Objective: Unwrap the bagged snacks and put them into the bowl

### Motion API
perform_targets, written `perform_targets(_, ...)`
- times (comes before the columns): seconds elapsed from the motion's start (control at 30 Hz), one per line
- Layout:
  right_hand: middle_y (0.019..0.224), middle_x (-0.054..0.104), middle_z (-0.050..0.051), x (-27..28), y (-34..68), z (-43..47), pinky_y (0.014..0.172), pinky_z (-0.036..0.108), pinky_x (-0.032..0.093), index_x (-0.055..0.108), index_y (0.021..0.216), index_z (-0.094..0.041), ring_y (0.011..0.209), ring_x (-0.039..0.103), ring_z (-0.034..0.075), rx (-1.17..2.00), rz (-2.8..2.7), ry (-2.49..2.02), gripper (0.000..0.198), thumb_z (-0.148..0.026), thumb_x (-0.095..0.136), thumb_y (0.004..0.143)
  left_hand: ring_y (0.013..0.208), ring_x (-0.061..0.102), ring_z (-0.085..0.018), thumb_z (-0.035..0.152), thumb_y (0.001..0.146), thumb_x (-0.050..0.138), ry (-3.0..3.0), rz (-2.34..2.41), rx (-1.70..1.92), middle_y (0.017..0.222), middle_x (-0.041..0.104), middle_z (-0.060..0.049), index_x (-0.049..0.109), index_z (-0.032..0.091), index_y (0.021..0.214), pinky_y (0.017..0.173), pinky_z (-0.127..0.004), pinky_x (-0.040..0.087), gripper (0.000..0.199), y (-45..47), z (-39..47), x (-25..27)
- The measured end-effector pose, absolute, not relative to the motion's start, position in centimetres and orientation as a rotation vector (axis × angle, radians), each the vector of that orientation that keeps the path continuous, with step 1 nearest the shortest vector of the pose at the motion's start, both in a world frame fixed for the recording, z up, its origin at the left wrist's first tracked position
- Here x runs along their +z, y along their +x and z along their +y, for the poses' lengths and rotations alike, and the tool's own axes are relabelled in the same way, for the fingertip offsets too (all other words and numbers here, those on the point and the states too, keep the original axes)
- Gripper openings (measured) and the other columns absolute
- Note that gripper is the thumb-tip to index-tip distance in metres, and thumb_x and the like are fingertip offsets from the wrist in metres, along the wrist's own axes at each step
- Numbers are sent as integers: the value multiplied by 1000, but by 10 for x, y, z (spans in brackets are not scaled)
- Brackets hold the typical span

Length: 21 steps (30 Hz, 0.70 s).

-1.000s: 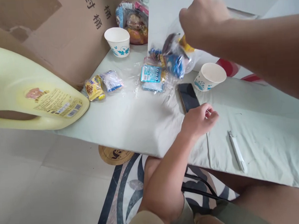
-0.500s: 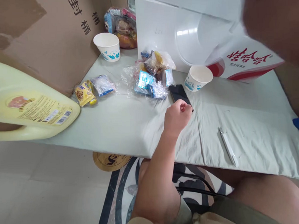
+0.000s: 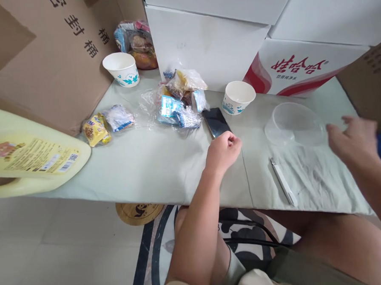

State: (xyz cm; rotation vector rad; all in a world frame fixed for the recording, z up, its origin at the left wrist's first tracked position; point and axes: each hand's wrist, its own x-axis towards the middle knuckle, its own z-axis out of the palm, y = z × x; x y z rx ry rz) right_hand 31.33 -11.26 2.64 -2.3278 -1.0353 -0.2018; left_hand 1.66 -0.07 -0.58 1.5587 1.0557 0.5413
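My left hand [image 3: 224, 151] is curled into a loose fist on the cloth, at the near end of a dark phone [image 3: 216, 120]. No object shows in its fingers. At the right, my right hand [image 3: 354, 140] is slightly blurred, its fingers apart and nothing held. Just left of it a clear round plastic bowl [image 3: 296, 126] stands on the cloth; I cannot tell whether the fingertips touch its rim. A white-handled tool with a metal tip [image 3: 283, 182] lies in front of the bowl. Beyond the phone stands a white paper cup [image 3: 238, 98].
Wrapped snacks [image 3: 185, 102] are heaped at the middle back, with two more packets [image 3: 96, 129] to the left. Another paper cup [image 3: 122, 69] stands near the cardboard box [image 3: 45, 52]. A yellow jug [image 3: 34, 150] lies at the left edge. White boxes [image 3: 207, 43] wall off the back.
My right hand has come down from the upper right, and the clear bowl, formerly in the air, now stands on the cloth. My left hand stays by the phone. The view has shifted slightly.
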Motion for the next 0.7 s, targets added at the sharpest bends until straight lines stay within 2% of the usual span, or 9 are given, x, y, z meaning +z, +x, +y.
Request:
perform_targets(0.03, 90, 67, 26, 36, 302, -108, 73, 58, 49, 69, 94, -30, 118, 63, 43, -405, -1056, -2344, 23, -47, 64, 80, 68, 57, -16, 31, 86, 53, 1605, 1063, 488, 69, 63, 1, 55, 24, 74, 64, -27, 39, 14, 18, -1, -6)
perform_targets(0.07, 97, 68, 25, 45, 286, -100, 76, 56, 50, 69, 101, -29, 118, 64, 41, -450, -1138, -2308, 23, -42, 62, 82, 69, 58, -17, 31, 86, 52, 1660, 1068, 436, 69, 63, 0, 54, 24, 73, 65, -28, 40, 16, 20, -1, -6)
perform_targets(0.17, 97, 71, 15, 57, 219, -54, 68, 44, 54, 68, 100, -28, 86, 70, 29, -17, -1737, -2041, 18, -33, 57, 86, 78, 64, -23, 35, 87, 52, 1806, 1051, 281, 74, 67, -4, 56, 23, 73, 69, -31, 43, 19, 26, 0, -9)
perform_targets(0.23, 116, 70, 12, 50, 169, -11, 74, 41, 56, 66, 114, -25, 90, 71, 27, 209, -2137, -1813, 28, -30, 56, 89, 84, 66, -26, 38, 88, 51, 1863, 1012, 181, 82, 71, -7, 59, 23, 78, 71, -32, 46, 20, 30, 0, -12)
perform_targets(0.3, 140, 61, 12, 37, 126, 34, 76, 40, 56, 58, 132, -26, 100, 70, 29, 265, -2373, -1814, 45, -24, 57, 87, 88, 68, -28, 39, 88, 51, 1884, 988, 99, 91, 73, -9, 61, 22, 83, 72, -34, 47, 21, 33, 0, -15)
perform_targets(0.37, 152, 51, 14, 24, 96, 70, 76, 39, 55, 49, 143, -26, 106, 70, 31, 311, -2546, -1886, 61, -21, 63, 84, 91, 68, -30, 39, 87, 52, 1877, 989, 54, 98, 75, -10, 63, 22, 87, 73, -34, 48, 20, 33, -1, -17)
perform_targets(0.47, 142, 56, 17, 12, 77, 97, 77, 40, 55, 44, 146, -23, 109, 69, 35, 260, -2597, -1957, 66, -18, 65, 83, 94, 69, -31, 38, 85, 54, 1854, 990, 41, 102, 75, -10, 62, 23, 89, 73, -36, 49, 18, 30, -2, -16)
perform_targets(0.57, 133, 58, 16, 8, 80, 100, 78, 41, 55, 52, 136, -22, 107, 68, 35, 260, -2585, -1948, 55, -22, 68, 83, 92, 69, -30, 41, 87, 53, 1865, 980, 34, 97, 74, -9, 59, 23, 84, 75, -37, 50, 19, 28, -2, -12)
perform_targets(0.7, 133, 54, 14, 12, 90, 91, 84, 43, 56, 52, 131, -23, 112, 64, 34, 355, -2396, -1852, 57, -30, 74, 80, 95, 68, -28, 40, 88, 51, 1893, 945, 29, 96, 74, -7, 56, 23, 80, 79, -36, 51, 19, 31, -3, -12)
